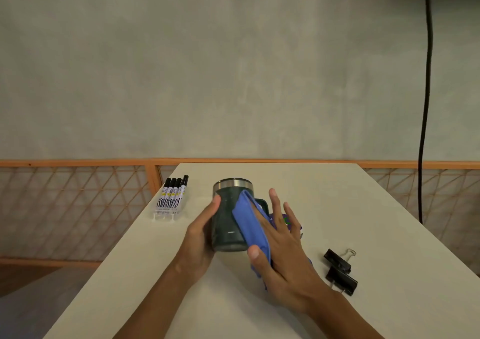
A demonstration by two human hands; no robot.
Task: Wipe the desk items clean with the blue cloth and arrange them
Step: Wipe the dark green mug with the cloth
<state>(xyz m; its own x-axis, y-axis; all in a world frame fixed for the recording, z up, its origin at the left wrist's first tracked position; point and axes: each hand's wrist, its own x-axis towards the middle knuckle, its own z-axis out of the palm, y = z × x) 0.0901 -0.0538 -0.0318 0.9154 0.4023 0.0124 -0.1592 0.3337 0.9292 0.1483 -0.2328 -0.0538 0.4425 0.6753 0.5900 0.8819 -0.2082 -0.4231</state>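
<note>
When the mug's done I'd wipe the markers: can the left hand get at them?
Probably yes, once the left hand frees the mug: the markers lie beyond it to the left, only bare table between.

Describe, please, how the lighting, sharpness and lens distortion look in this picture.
Head view: dim, warm, even light, with only faint shadow on the table. Head view: one small glint low on the mug; the cloth has soft edges. Head view: the print on the markers is too blurred to read. Head view: the cable bows near the right edge, likely wide-angle distortion.
</note>
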